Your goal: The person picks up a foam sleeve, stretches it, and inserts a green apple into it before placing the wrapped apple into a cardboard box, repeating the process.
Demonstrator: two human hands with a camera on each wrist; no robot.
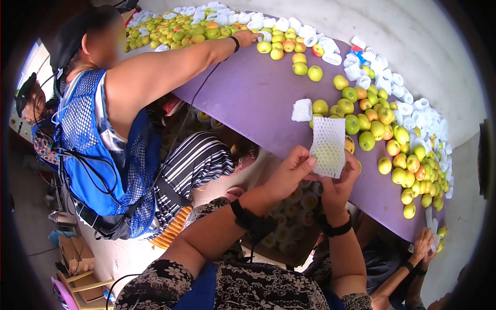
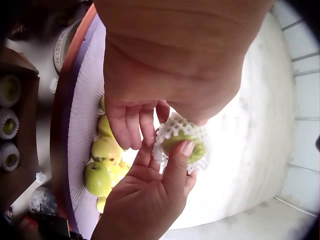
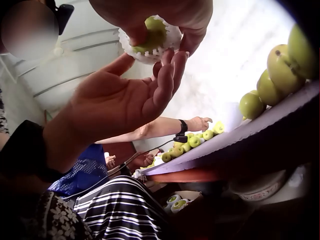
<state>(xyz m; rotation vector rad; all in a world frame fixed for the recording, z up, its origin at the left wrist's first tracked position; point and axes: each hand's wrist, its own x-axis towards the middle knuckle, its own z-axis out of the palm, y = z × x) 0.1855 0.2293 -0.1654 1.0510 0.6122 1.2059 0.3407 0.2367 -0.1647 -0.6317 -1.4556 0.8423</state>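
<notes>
Both hands meet at a green apple (image 2: 187, 146) partly covered by a white foam net sleeve (image 1: 328, 147), held up in front of the body at the table's near edge. My right hand (image 1: 338, 188) holds the apple in its sleeve from below, the thumb lying across the apple's bare end in the left wrist view. On the other side, my left hand (image 1: 289, 173) pinches the sleeve's edge, its thumb and fingertips against the mesh. The right wrist view shows the left fingers (image 3: 167, 82) bent beside the sleeve, under the right hand.
Loose apples (image 1: 372, 113) and white foam sleeves (image 1: 413, 111) lie along the purple table (image 1: 248, 103). One sleeve (image 1: 301, 110) lies apart. At left, a person in a blue vest (image 1: 93, 160) reaches over apples; another person's hands (image 1: 423, 243) work at right. Boxed, wrapped apples (image 1: 292, 212) sit below.
</notes>
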